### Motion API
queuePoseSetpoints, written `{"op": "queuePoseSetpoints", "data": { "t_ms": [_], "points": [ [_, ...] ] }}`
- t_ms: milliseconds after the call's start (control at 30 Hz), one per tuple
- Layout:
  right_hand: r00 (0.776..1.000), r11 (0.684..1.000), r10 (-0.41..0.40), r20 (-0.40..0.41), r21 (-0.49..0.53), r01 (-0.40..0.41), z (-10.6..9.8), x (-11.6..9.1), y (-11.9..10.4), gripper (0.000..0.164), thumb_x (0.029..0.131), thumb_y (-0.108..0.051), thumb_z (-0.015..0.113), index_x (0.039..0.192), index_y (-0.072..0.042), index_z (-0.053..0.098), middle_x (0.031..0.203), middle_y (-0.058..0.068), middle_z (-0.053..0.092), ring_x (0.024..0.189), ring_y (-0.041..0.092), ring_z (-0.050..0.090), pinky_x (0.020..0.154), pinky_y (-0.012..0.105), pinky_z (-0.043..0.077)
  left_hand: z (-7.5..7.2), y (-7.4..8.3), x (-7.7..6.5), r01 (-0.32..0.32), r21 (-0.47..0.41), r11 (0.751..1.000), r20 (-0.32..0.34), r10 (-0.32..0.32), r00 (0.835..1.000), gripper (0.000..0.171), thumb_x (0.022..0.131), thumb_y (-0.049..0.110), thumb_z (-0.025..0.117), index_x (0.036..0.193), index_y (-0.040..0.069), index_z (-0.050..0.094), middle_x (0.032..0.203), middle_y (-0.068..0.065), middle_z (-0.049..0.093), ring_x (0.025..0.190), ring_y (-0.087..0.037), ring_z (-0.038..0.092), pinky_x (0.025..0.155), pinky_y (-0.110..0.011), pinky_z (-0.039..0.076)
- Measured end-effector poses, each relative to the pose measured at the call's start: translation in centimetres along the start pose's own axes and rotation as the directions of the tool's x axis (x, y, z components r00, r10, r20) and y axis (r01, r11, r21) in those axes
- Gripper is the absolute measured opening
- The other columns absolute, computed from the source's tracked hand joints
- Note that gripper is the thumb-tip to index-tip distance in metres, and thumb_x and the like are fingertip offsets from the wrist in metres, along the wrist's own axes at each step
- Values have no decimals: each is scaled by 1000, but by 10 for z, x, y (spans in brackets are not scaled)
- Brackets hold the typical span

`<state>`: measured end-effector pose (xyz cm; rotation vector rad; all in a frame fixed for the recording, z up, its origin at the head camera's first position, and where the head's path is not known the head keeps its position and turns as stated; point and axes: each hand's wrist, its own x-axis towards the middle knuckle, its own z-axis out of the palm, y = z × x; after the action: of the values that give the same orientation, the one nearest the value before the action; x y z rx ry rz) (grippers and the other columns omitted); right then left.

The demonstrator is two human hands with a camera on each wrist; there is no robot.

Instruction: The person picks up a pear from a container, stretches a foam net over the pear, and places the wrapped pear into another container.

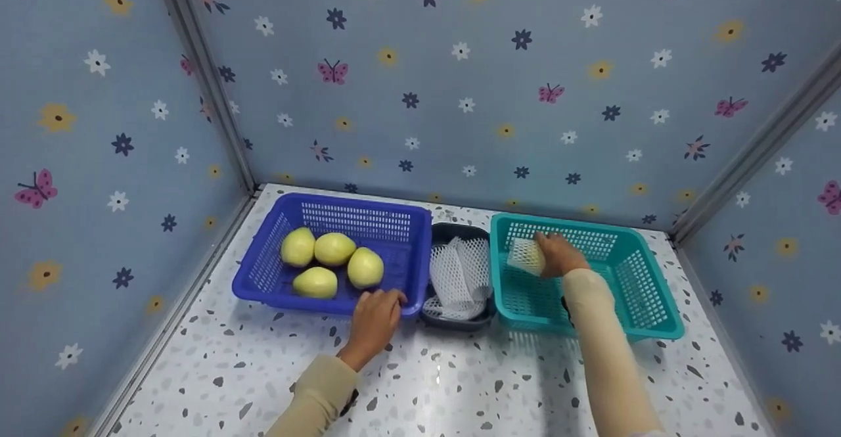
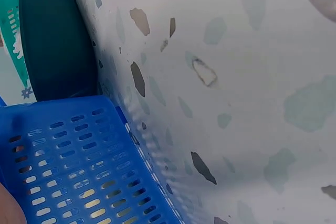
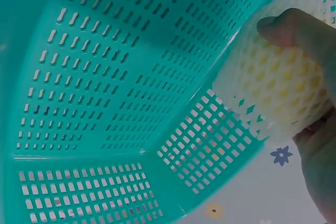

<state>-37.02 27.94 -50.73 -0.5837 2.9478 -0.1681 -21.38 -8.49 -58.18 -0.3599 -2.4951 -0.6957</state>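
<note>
My right hand [image 1: 560, 256] grips a yellow fruit [image 3: 286, 82] wrapped in a white foam net sleeve [image 1: 525, 256], inside the teal basket [image 1: 647, 279]. In the right wrist view the thumb presses on the netting, and yellow shows through its holes. My left hand [image 1: 374, 322] holds the front rim of the blue-purple basket [image 1: 289, 302], fingers hooked over it. Several bare yellow fruits [image 1: 335, 249], smooth and rounded, lie in that basket. Only a sliver of the left hand [image 2: 9, 208] shows in the left wrist view.
Between the two baskets stands a dark grey tub [image 1: 458, 324] with several white foam net sleeves [image 1: 460, 273] in it. All three containers sit on a speckled white table [image 1: 447, 384]. Flower-patterned panels [image 1: 447, 82] close off the back and both sides.
</note>
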Motion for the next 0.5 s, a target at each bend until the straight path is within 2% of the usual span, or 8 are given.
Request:
{"op": "queuePoseSetpoints", "data": {
  "t_ms": [267,500],
  "points": [
    [997,998,36,64,40,-39,11,8,-7,70,69,1,82,128,-1,44,115,27,52,108,42,52,88,57,44,-3,0,-2,9,5,1000,-9,-9,1000,8,89,7,58,89,12,65,75,1,61,65,-16,51,66,-32,39],
    [990,994,105,98,22,-107,16,11,-10,69,68,5,81,127,-1,47,115,26,54,109,41,52,89,56,44,1,1,0,-7,1,1000,-20,7,1000,9,90,7,57,88,12,65,76,1,62,66,-16,52,66,-32,39]
  ]
}}
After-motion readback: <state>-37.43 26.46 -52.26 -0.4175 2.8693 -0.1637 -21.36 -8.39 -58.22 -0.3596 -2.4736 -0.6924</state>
